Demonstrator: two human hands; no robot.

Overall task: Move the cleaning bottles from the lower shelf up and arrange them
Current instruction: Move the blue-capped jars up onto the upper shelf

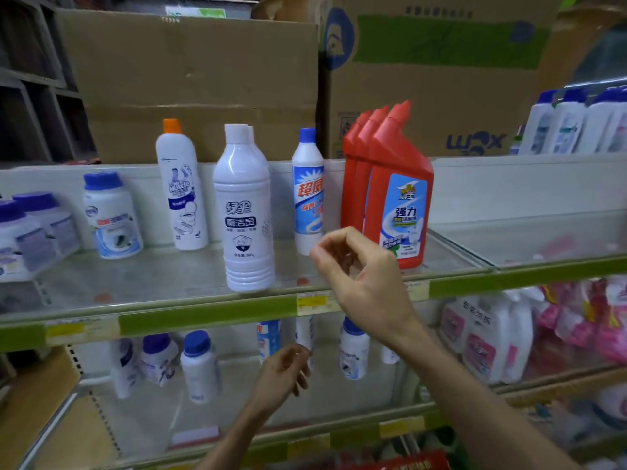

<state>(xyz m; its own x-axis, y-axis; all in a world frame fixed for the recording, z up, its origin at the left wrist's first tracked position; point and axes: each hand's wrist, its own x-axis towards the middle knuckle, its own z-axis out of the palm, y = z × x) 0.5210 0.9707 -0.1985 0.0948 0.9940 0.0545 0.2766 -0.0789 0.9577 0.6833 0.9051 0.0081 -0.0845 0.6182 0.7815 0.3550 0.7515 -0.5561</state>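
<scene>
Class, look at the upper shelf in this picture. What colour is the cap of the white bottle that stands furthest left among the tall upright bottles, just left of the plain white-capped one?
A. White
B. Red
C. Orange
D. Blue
C. The tall white bottle on the upper shelf carries an orange cap, while its neighbour, the white-capped bottle, stands to its right.
</scene>
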